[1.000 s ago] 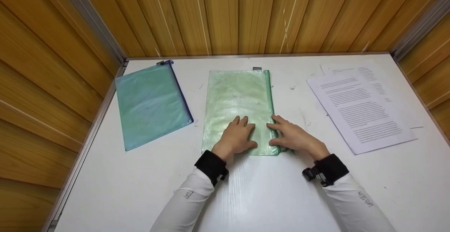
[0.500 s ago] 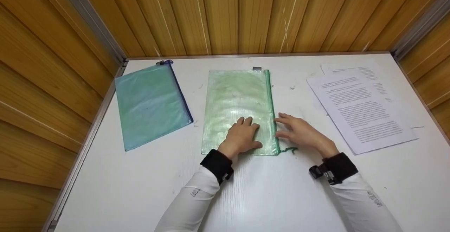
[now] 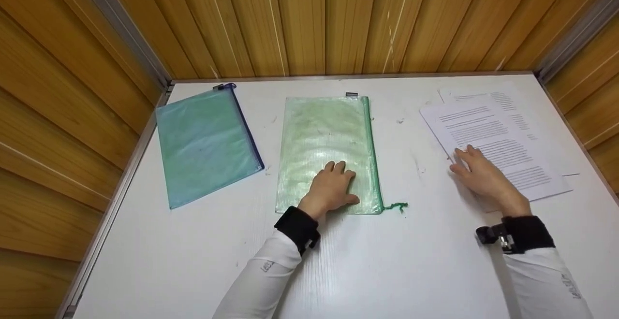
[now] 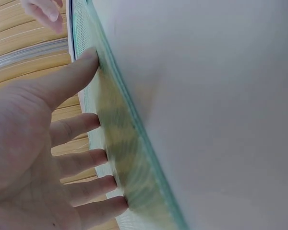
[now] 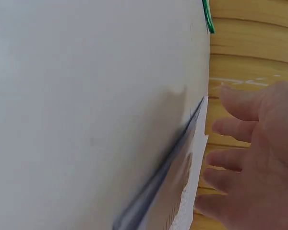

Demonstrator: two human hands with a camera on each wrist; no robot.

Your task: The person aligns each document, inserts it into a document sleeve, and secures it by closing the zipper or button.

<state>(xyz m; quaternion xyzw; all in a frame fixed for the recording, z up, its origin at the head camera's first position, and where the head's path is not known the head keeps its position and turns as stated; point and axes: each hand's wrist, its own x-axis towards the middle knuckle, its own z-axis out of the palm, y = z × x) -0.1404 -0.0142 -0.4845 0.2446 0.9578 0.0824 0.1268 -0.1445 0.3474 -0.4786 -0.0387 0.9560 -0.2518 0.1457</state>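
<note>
Green folder point(image 3: 321, 130) flat on white table point(image 3: 411, 266), between blue folder point(image 3: 208, 145) and papers point(image 3: 466, 121). Left hand point(image 3: 330, 186) spread, fingertips resting on green folder. Right hand point(image 3: 486, 176) loose, holding nothing, over papers' left edge. Risk: uneven pinch could split offset sheets; sideways press could skid folder.
</note>
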